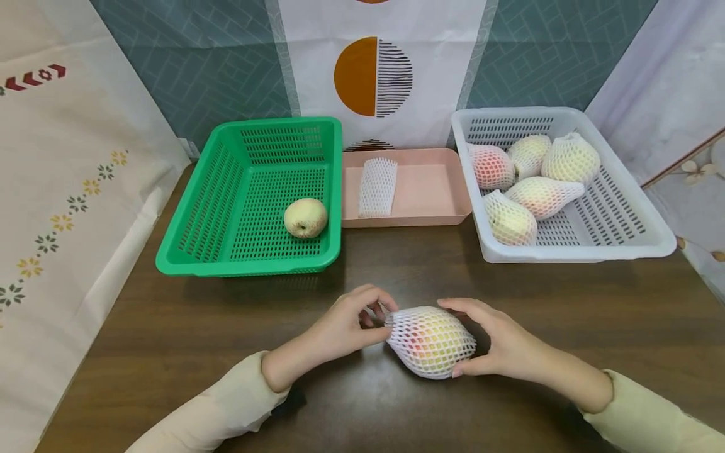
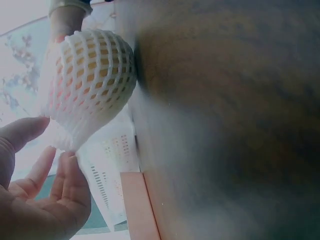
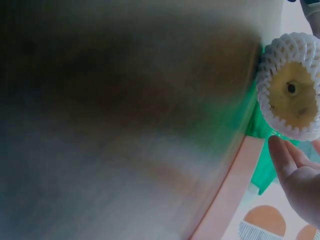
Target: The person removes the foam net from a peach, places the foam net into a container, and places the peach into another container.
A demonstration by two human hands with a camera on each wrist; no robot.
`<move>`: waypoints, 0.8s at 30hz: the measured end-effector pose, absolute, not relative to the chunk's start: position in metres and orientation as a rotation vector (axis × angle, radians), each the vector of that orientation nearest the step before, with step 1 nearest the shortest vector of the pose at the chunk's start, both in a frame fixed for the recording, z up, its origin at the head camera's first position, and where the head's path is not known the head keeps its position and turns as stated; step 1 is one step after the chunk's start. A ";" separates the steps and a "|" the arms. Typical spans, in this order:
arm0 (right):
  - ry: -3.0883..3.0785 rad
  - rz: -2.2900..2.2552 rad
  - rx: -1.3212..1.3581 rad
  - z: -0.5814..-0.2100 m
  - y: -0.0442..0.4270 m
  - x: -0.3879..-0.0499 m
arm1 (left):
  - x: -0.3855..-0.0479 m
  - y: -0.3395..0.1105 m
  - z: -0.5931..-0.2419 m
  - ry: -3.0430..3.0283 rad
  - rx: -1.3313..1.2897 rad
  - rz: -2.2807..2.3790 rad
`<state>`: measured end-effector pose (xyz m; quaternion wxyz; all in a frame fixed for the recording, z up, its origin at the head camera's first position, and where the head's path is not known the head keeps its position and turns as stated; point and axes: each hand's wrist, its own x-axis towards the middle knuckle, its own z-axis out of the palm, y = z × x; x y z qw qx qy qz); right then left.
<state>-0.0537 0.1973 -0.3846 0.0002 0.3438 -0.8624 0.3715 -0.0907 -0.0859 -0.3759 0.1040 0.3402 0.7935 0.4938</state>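
Note:
A yellow-and-red peach in a white foam net lies on the table between the hands. My left hand pinches the gathered end of the foam net between thumb and fingers. On the other side, the thumb and fingers of my right hand span the peach near the net's wide end. The right wrist view shows that end open, with the bare fruit and its stem hollow visible. In that view, the right fingers lie right beside the net.
A green basket at the back left holds one bare peach. A pink tray between the baskets holds an empty foam net. Several netted fruits sit in the white basket at the back right.

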 end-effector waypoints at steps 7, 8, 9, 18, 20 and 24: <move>-2.769 1.174 1.049 -0.387 0.196 -0.056 | -0.091 -0.086 -0.376 2.325 1.010 1.565; -2.775 1.185 1.046 -0.387 0.196 -0.056 | -0.091 -0.086 -0.377 2.320 1.010 1.568; -2.781 1.196 1.041 -0.387 0.196 -0.057 | -0.091 -0.086 -0.377 2.316 1.006 1.566; -2.789 1.421 0.952 -0.389 0.195 -0.061 | -0.092 -0.085 -0.376 2.295 0.888 1.574; -2.764 1.452 0.950 -0.390 0.195 -0.062 | -0.092 -0.085 -0.376 2.281 0.871 1.578; -2.786 1.507 0.907 -0.387 0.195 -0.064 | -0.093 -0.086 -0.376 2.272 0.866 1.555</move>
